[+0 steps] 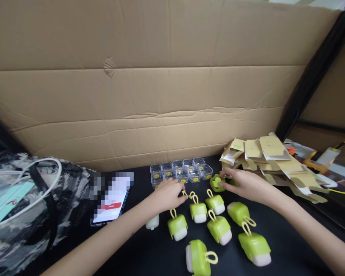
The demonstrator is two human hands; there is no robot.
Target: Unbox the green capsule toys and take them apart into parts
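My left hand (pixel 170 194) is closed in a pinch on a small pale-yellow loop strap (pixel 185 194). My right hand (pixel 238 183) has thumb and fingers on an empty green cover (pixel 216 184), its hollow side facing up. Several green-and-white cases with yellow loops lie below and between the hands, among them one upright case (pixel 198 211) and one lying on its side (pixel 199 257). A white piece (pixel 152 222) without a cover sits under my left forearm. Part of another green thing shows beneath my right fingers.
Clear plastic cups (pixel 178 170) with yellow smiley stickers stand in two rows against the cardboard wall (pixel 149 92). Flattened cardboard boxes (pixel 271 161) are piled at the right. A phone (pixel 113 199) lies at the left, beside a furry bundle with a white cable (pixel 59 172).
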